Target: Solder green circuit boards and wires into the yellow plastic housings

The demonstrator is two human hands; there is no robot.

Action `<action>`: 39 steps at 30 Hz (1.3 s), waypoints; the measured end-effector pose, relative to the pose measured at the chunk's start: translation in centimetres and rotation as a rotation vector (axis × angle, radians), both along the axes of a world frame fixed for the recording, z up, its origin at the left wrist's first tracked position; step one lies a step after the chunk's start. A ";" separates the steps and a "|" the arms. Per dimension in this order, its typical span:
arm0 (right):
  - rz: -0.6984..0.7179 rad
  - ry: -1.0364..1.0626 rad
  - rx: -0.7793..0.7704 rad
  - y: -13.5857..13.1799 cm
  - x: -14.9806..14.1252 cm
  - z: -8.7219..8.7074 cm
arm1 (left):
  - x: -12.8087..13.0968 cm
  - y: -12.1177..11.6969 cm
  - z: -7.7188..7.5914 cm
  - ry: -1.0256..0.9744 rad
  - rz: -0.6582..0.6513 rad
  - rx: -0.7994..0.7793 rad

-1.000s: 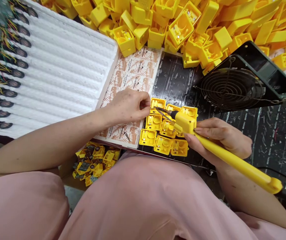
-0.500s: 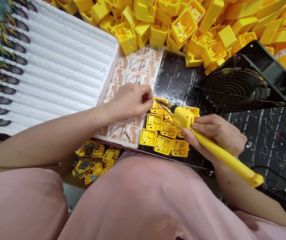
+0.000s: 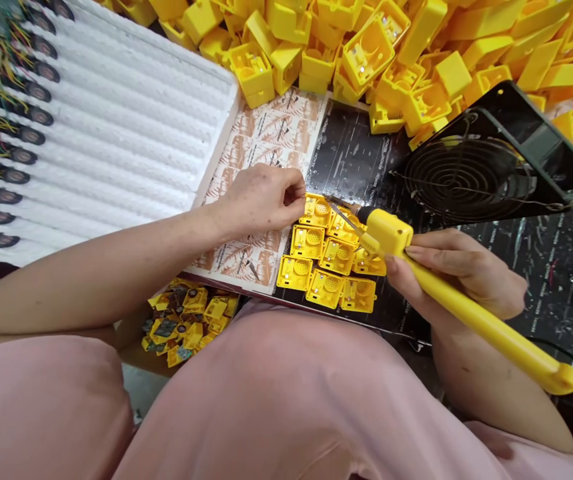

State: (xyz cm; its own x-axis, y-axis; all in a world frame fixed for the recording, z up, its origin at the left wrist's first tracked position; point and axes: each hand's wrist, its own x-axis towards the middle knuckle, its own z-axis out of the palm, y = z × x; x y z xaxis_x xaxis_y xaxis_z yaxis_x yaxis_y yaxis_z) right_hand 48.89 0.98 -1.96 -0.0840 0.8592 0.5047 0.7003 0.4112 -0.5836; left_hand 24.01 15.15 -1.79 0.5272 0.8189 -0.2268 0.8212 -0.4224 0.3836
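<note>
My right hand [image 3: 471, 267] grips a yellow-handled soldering iron [image 3: 486, 327]. Its dark, narrow tip points left, over the top row of small yellow plastic housings [image 3: 336, 257]. A second thin metal point shows beside the tip; what it belongs to is unclear. Several housings lie open side up in rows, with speaker-like hole patterns and small metal contacts inside. My left hand [image 3: 263, 200] is closed in a pinch at the left edge of the upper-left housing [image 3: 317, 210]. Whatever its fingertips hold is hidden.
A white foam tray [image 3: 141, 120] at left carries wired round black parts [image 3: 26, 157]. Yellow housings [image 3: 366, 50] are heaped along the back. A black fan [image 3: 466, 173] stands at right. Below the table edge, a box holds yellow parts [image 3: 186, 320].
My right hand has drawn the soldering iron to the right, away from my left fingertips and the upper-left housing. My left hand stays almost still.
</note>
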 end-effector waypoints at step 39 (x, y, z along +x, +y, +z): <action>0.331 -0.053 0.240 2.0 -0.2 0.7 | -0.1 -0.4 0.5 0.153 -0.324 0.177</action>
